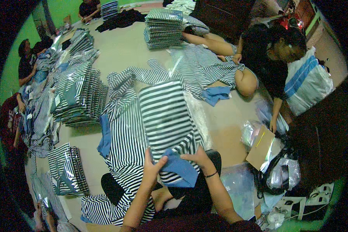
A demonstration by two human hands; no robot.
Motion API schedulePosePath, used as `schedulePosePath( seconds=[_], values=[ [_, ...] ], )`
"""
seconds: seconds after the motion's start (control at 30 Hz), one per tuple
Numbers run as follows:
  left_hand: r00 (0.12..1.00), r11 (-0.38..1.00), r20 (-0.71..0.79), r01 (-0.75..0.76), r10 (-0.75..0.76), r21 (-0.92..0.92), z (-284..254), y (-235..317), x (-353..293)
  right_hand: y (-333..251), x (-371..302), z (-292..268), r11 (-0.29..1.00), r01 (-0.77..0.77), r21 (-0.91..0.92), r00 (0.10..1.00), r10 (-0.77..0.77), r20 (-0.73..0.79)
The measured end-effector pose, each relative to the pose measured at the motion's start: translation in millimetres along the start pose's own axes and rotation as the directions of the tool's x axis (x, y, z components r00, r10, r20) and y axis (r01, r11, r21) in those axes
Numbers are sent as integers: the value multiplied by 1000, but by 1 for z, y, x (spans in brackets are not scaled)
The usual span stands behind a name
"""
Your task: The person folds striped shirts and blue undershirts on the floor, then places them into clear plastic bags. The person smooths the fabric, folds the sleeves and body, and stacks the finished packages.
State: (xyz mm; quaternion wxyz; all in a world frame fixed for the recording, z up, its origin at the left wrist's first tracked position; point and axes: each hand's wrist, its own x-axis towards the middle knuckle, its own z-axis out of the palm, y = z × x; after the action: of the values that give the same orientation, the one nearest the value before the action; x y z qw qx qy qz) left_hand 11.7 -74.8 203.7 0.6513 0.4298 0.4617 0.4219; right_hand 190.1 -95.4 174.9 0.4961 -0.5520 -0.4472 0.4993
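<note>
A folded black-and-white striped shirt [164,112] is held up over my lap, its blue collar [180,169] toward me. My left hand [154,165] grips its near left edge, thumb on top beside the collar. On the near right side, my right hand [199,158] pinches the striped cloth with its thumb over the collar's edge. The fingers under the cloth are hidden. Clear plastic seems to show around the folded shirt, but I cannot tell how far it covers it. Beneath and to the left lies an unfolded striped shirt [123,131] with blue trim.
Stacks of bagged striped shirts [79,94] stand left, with a smaller stack [65,170] nearer and another stack [163,29] at the back. A seated co-worker [266,58] is at right beside a spread shirt [205,63]. Cardboard [261,147] and plastic bags lie right; more people sit left.
</note>
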Motion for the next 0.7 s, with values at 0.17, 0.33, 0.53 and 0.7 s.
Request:
schedulePosePath(
  seconds=[0.17,0.33,0.53,0.7],
  values=[
    [996,994,80,44,-36,-101,-28,-53,29,6,25,-13,967,121,-222,990,-101,100],
    [848,789,345,512,-402,-339,-53,-161,83,88,72,15,805,-80,-588,990,135,50],
    [797,729,283,603,-534,-324,-55,-192,99,117,59,36,692,-99,-715,995,61,-79],
    [849,795,333,512,-411,-325,-42,-164,93,90,54,29,637,15,-771,984,-145,-101]
  ],
)
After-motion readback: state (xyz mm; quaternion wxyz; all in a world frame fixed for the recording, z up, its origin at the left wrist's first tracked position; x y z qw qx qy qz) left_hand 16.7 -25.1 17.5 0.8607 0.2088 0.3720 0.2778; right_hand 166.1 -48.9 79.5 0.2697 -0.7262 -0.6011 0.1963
